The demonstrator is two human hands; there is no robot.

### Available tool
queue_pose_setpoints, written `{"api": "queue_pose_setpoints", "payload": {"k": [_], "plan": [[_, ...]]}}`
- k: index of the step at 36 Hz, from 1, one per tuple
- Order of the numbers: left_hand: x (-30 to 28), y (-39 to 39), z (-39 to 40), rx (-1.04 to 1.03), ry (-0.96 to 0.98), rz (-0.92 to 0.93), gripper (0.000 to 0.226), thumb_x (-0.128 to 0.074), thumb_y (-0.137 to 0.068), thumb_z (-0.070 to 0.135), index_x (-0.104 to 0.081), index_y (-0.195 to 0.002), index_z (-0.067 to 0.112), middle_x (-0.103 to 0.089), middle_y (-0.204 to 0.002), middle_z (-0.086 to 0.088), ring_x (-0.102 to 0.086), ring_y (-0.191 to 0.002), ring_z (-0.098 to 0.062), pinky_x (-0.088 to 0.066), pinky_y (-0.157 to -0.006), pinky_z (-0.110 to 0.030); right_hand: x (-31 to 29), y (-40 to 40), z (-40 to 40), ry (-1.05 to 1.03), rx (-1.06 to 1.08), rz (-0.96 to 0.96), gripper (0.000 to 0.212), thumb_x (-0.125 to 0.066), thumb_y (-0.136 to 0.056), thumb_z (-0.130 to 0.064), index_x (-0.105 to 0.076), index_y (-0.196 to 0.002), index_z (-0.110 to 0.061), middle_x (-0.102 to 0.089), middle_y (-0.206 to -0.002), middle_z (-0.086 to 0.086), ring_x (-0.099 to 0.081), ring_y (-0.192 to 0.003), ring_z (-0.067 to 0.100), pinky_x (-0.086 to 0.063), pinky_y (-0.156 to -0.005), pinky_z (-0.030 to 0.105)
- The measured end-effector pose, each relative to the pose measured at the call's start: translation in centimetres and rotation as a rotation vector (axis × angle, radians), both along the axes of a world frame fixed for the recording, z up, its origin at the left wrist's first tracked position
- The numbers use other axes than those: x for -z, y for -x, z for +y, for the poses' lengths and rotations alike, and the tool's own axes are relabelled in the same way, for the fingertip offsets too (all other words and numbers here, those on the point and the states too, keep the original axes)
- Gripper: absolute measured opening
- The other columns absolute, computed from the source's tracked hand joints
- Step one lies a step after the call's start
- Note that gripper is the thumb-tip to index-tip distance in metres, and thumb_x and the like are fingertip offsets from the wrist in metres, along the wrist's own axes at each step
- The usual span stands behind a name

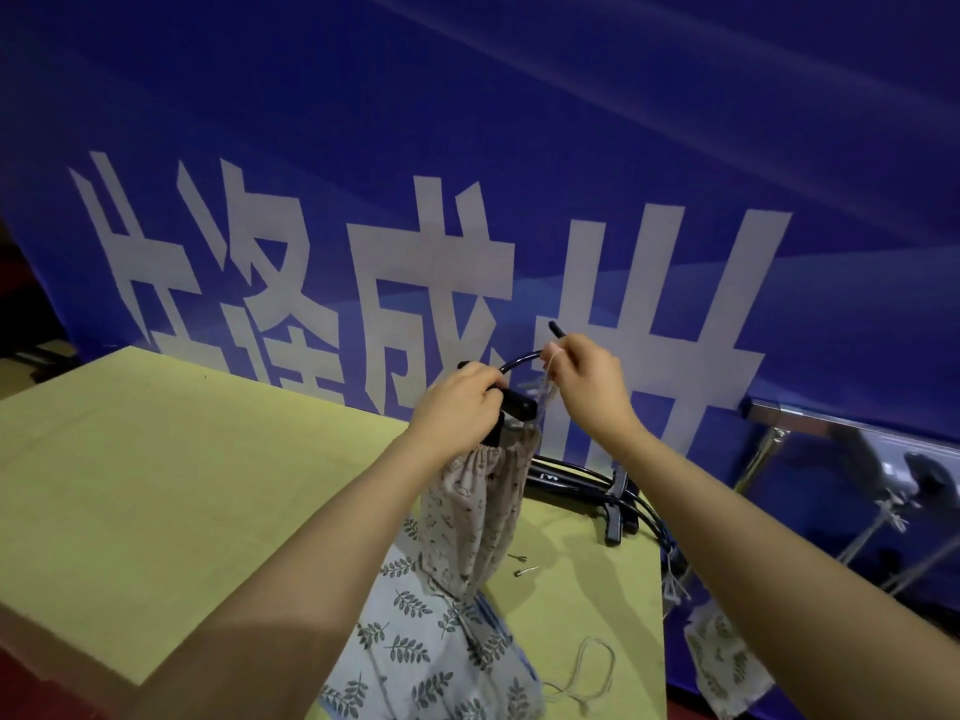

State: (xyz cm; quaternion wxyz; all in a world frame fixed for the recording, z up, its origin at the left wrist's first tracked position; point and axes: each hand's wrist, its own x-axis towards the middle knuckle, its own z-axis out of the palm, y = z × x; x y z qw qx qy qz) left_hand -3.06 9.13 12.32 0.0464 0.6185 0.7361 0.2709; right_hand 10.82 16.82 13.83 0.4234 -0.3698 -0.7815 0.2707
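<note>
While the left hand (457, 402) clenches its fingers round the black handle (519, 403), which lies slanted across the mouth of the hanging pouch (478, 511), the right hand (587, 387) pinches the drawstring (546, 389) just beside it. Above the worktop (156, 459), open room lies up and rightward for pulling.

In my left hand (457, 402) the skipping rope (519, 402) is black; the pouch (470, 517) under it is beige, finely printed. Lower, pale bags (410, 646) bear grey-green leaves on the yellow-green surface (156, 485).
</note>
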Motion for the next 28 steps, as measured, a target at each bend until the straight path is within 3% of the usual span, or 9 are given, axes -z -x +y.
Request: {"api": "queue_pose_setpoints", "payload": {"k": [3,4,7,11,14,17,20,23,28], "plan": [[-0.6,-0.2,-0.2,-0.033,0.031,0.093,0.04,-0.029,-0.097,0.051,-0.051,-0.118,0.025,-0.053,-0.123,0.005,-0.052,-0.11,-0.019,-0.039,-0.077,-0.033,0.6,0.1,-0.1,0.216,-0.031,0.132,0.032,-0.041,-0.1,-0.031,-0.062,-0.09,-0.009,-0.063,-0.075,0.01,-0.062,-0.07,0.023,-0.057,-0.073,0.042],[-0.6,-0.2,-0.3,-0.037,0.048,0.14,0.048,-0.029,-0.093,0.062,-0.049,-0.119,0.027,-0.052,-0.122,0.004,-0.052,-0.11,-0.02,-0.041,-0.078,-0.035,0.7,0.1,0.0,0.252,-0.031,0.135,0.034,-0.041,-0.1,-0.033,-0.063,-0.088,-0.01,-0.063,-0.074,0.01,-0.063,-0.071,0.027,-0.057,-0.073,0.045],[0.0,-0.2,-0.4,-0.051,0.067,0.269,0.05,-0.034,-0.088,0.067,-0.044,-0.123,0.033,-0.046,-0.121,0.0,-0.05,-0.111,-0.025,-0.043,-0.078,-0.036,0.7,-0.1,0.0,0.286,-0.033,0.092,0.033,-0.037,-0.101,-0.029,-0.063,-0.089,-0.013,-0.06,-0.072,0.006,-0.058,-0.063,0.019,-0.053,-0.061,0.032],[0.6,-0.3,-0.4,-0.082,0.019,0.191,0.029,-0.039,-0.092,0.052,-0.045,-0.111,0.03,-0.042,-0.118,-0.003,-0.051,-0.107,-0.028,-0.043,-0.074,-0.036,0.6,-0.8,0.4,0.216,-0.091,-0.052,0.028,-0.039,-0.094,-0.012,-0.066,-0.091,-0.008,-0.063,-0.09,0.006,-0.053,-0.073,0.017,-0.042,-0.063,0.03],[0.8,-0.7,-0.3,-0.062,-0.01,0.195,0.028,-0.041,-0.093,0.046,-0.047,-0.11,0.024,-0.033,-0.142,0.0,-0.047,-0.119,-0.027,-0.045,-0.087,-0.042,0.6,-1.4,0.5,0.047,-0.169,-0.405,0.02,-0.051,-0.089,-0.016,-0.066,-0.099,-0.006,-0.051,-0.088,0.005,-0.05,-0.082,0.02,-0.04,-0.066,0.029],[1.1,-1.0,0.0,-0.037,-0.014,0.226,0.031,-0.038,-0.096,0.037,-0.05,-0.118,0.019,-0.019,-0.157,0.002,-0.029,-0.14,-0.024,-0.033,-0.108,-0.046,1.4,-1.9,0.9,-0.097,-0.236,-0.758,0.03,-0.062,-0.085,-0.027,-0.063,-0.112,-0.012,-0.036,-0.102,0.0,-0.034,-0.101,0.018,-0.032,-0.085,0.029],[1.3,-1.4,0.1,-0.023,0.001,0.24,0.026,-0.036,-0.098,0.027,-0.051,-0.115,0.017,-0.022,-0.156,-0.001,-0.016,-0.145,-0.029,-0.027,-0.111,-0.049,2.7,-2.2,1.4,-0.304,-0.199,-0.984,0.028,-0.062,-0.086,-0.034,-0.067,-0.105,-0.014,-0.046,-0.115,0.003,-0.034,-0.106,0.02,-0.033,-0.091,0.032],[1.7,-1.8,-0.1,-0.022,0.04,0.315,0.024,-0.035,-0.099,0.025,-0.051,-0.114,0.017,-0.019,-0.156,-0.003,-0.012,-0.144,-0.036,-0.028,-0.11,-0.052,3.0,-2.5,1.3,-0.337,-0.127,-1.012,0.022,-0.061,-0.089,-0.029,-0.069,-0.103,-0.014,-0.05,-0.114,0.006,-0.039,-0.108,0.024,-0.04,-0.09,0.032],[1.9,-2.3,-0.1,-0.035,0.043,0.345,0.023,-0.037,-0.099,0.022,-0.052,-0.114,0.016,-0.015,-0.157,-0.005,-0.009,-0.144,-0.039,-0.027,-0.108,-0.053,3.2,-2.7,1.3,-0.294,-0.127,-0.869,0.016,-0.055,-0.092,-0.022,-0.067,-0.098,-0.013,-0.063,-0.102,0.005,-0.049,-0.098,0.02,-0.043,-0.081,0.032]]}}
